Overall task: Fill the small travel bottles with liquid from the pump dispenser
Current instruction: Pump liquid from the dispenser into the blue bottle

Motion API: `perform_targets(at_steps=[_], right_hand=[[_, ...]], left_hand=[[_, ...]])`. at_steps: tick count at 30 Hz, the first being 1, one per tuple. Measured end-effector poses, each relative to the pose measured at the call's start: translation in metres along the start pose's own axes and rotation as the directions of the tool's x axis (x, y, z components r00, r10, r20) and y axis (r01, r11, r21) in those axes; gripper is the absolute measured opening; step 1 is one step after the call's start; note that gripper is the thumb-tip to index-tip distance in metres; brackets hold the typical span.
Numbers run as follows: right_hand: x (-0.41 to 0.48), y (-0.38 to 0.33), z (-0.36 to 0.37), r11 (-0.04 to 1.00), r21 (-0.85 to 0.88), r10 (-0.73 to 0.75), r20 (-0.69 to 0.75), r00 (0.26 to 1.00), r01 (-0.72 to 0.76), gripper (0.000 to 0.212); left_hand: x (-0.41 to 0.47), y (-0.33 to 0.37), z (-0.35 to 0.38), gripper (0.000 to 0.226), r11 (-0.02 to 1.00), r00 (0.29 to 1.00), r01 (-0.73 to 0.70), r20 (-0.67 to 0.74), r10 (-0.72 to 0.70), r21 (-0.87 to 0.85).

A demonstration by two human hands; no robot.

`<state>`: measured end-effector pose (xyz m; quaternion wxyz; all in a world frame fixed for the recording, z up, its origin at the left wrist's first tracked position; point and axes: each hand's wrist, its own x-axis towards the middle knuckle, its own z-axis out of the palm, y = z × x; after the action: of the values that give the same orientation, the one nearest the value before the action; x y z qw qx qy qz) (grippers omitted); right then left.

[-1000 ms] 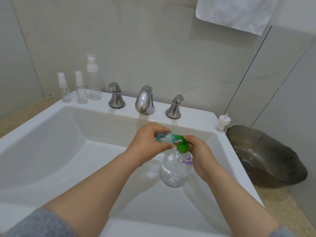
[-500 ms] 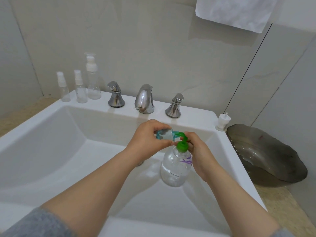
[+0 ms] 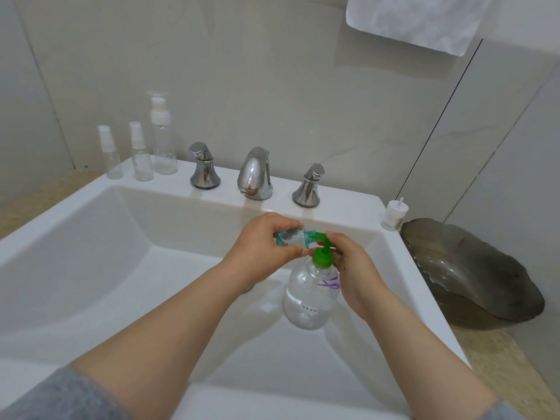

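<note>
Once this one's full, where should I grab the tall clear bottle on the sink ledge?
Take the tall bottle by its straight clear body, from the front: it stands upright, a small spray bottle close on its left, wall behind.

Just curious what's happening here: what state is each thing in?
left hand: grips small bottle.
small bottle: sideways, mouth at pump nozzle.
right hand: holds pump dispenser.
pump dispenser: upright over sink.
three spray bottles: upright, capped, on sink.
tap: not running.
white cap: loose, on sink corner.

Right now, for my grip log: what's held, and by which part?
Left hand holds the small travel bottle by its body; right hand holds the pump dispenser at its green head.
</note>
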<state>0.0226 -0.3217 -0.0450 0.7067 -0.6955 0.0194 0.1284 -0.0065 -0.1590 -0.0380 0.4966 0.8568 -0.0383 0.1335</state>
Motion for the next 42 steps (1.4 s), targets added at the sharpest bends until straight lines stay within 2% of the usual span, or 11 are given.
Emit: perform_targets(at_steps=[5,18,23,29,35,39,42], right_hand=[[0.0039,0.0027,-0.0005,1.0,0.006,0.018,-0.029,0.999,-0.018,0.031],[0.0053,0.0093,-0.0012,0.997,-0.074,0.009,-0.037,0.999,-0.012,0.034],[0.0033,0.0032,-0.0031,0.999,-0.053,-0.002,-0.016,1.0,0.002,0.024],[0.0004,0.0034,-0.0079,0.987,-0.137,0.087,0.012,0.996,-0.085,0.034],[-0.0026,0.0061,-0.0068,0.987,-0.061,0.156,0.085,0.984,-0.151,0.036],[-0.0011,0.0066,-0.0063,0.985,-0.013,0.171,0.082,0.982,-0.171,0.039],[-0.002,0.0042,-0.0075,0.984,0.036,0.17,0.073,0.983,-0.173,0.026]], left_hand=[[-0.0003,-0.0035,0.0024,0.045,0.998,0.998,0.052,0.038,-0.05,-0.036],[0.0011,-0.0046,0.0023,0.043,0.999,1.0,0.001,0.021,-0.001,0.036],[0.0016,-0.0004,0.0005,0.043,0.999,0.999,-0.032,-0.015,0.033,0.037],[0.0008,-0.0007,0.0007,0.043,0.998,0.999,-0.042,-0.018,0.042,0.045],[0.0012,-0.0004,-0.0013,0.043,0.998,0.999,-0.036,0.002,0.036,0.056],[0.001,-0.0004,-0.0015,0.043,0.997,0.999,-0.035,0.019,0.034,0.072],[-0.0002,-0.0016,0.0003,0.041,0.995,0.999,-0.019,0.046,0.015,0.101]])
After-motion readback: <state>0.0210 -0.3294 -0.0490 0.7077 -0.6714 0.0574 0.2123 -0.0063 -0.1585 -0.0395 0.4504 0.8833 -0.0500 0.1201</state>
